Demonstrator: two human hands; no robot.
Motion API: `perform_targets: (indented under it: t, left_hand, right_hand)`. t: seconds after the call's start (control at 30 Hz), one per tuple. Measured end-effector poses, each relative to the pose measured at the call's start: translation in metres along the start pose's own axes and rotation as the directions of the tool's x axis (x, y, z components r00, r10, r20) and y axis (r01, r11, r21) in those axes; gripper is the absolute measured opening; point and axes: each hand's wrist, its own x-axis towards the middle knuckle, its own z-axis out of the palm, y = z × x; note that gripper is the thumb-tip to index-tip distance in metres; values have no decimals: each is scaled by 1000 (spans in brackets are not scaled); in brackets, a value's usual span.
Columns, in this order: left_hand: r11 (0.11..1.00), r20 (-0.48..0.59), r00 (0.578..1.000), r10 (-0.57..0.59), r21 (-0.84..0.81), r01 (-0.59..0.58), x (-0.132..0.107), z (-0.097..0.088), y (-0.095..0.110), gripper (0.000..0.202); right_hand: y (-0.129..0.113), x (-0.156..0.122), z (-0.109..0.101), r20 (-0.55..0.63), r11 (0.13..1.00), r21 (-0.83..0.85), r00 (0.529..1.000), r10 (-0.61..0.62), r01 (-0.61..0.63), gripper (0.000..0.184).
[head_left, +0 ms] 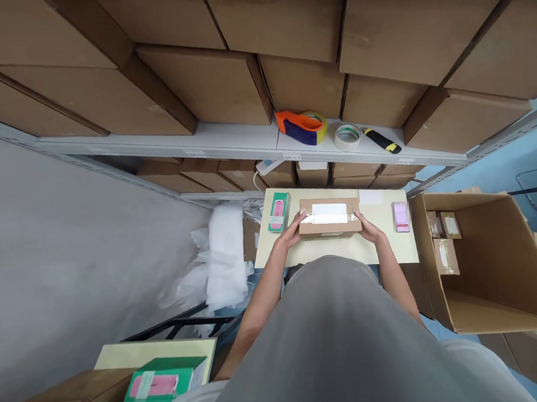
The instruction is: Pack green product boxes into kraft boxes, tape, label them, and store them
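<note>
Between both hands is a small brown cardboard box [329,229], with a white label [329,213] and shiny clear tape across its top. My left hand [293,231] grips the box's left end, and my right hand [368,228] holds its right end. The box is over a pale yellow table [281,258]; whether it touches the tabletop I cannot tell. Left of it lies a green box with a pink picture [278,212]. A phone [401,217] with a lit, pixelated screen rests to the right. White paper [371,196] lies at the table's back.
Above, a shelf carries large cartons [207,89], an orange tape dispenser [300,127], a tape roll [347,136] and a box cutter [382,140]. At right, an open carton [495,260] contains small taped boxes. White wrap [226,252] stands left; more green boxes [159,383] sit lower left.
</note>
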Motion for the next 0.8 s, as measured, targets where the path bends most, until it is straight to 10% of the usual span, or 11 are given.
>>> perform_targets:
  t: [0.8]
  left_hand:
    - [982, -49, 990, -135, -137, 127, -31, -9, -19, 79]
  right_hand:
    - [31, -21, 3, 64, 995, 62, 995, 79, -83, 59]
